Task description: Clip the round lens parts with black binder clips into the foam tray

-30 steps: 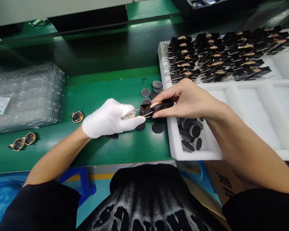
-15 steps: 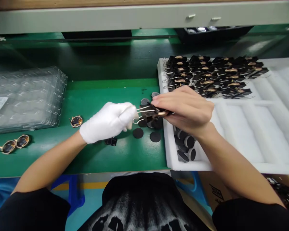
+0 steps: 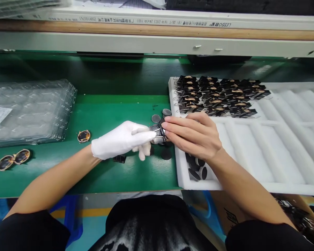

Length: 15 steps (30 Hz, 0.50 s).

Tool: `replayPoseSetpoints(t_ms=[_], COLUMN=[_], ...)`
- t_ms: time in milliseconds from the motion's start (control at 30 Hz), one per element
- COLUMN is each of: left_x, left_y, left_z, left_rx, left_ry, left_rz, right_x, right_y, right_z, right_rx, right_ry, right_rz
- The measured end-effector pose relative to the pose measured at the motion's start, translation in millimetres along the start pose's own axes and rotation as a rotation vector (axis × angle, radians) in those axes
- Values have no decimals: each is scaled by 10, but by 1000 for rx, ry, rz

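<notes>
My left hand (image 3: 121, 139), in a white glove, pinches the wire handles of a black binder clip (image 3: 160, 132). My bare right hand (image 3: 195, 136) closes around the clip's other side, its fingers covering most of what the jaws hold. Around and beneath the clip lie several round black discs (image 3: 166, 154), some with grey faces. Left of them, near my gloved wrist, a second black binder clip (image 3: 119, 159) rests on the green table (image 3: 146, 177).
A white foam tray (image 3: 267, 153) on the right carries rows of binder clips with gold-edged pieces (image 3: 214, 94), plus loose discs (image 3: 195, 173) at its near corner. Sunglasses (image 3: 13, 159), a single round lens piece (image 3: 83, 136) and stacked clear plastic trays (image 3: 31, 111) lie left.
My left hand's thumb and fingers have come forward over the clip, closer to my right hand. My right fingers now lie flatter across it. The view has tilted up slightly.
</notes>
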<state>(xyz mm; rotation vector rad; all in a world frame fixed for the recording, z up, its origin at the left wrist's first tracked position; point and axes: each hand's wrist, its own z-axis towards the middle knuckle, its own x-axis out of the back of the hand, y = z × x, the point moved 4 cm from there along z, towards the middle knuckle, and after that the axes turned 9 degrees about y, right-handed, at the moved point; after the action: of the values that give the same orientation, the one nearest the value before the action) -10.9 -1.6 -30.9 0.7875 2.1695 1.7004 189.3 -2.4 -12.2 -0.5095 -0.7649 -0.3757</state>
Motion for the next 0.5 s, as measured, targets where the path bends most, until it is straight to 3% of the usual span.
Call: replayPoseSetpoints(t_ms=[167, 300, 400, 500], left_x=[12, 69, 53, -108], left_y=[-37, -42, -30, 23], left_z=[-19, -3, -9, -57], left_rx=[17, -57, -160, -421], left_ry=[-8, 44, 92, 113], left_rz=[33, 261, 578, 900], right_x=[-76, -18, 91, 130], right_y=[-50, -40, -63, -115], right_z=[-11, -3, -59, -153], right_rx=[101, 196, 81, -152], right_ry=[-81, -46, -93, -178], right_rz=[-75, -153, -36, 228])
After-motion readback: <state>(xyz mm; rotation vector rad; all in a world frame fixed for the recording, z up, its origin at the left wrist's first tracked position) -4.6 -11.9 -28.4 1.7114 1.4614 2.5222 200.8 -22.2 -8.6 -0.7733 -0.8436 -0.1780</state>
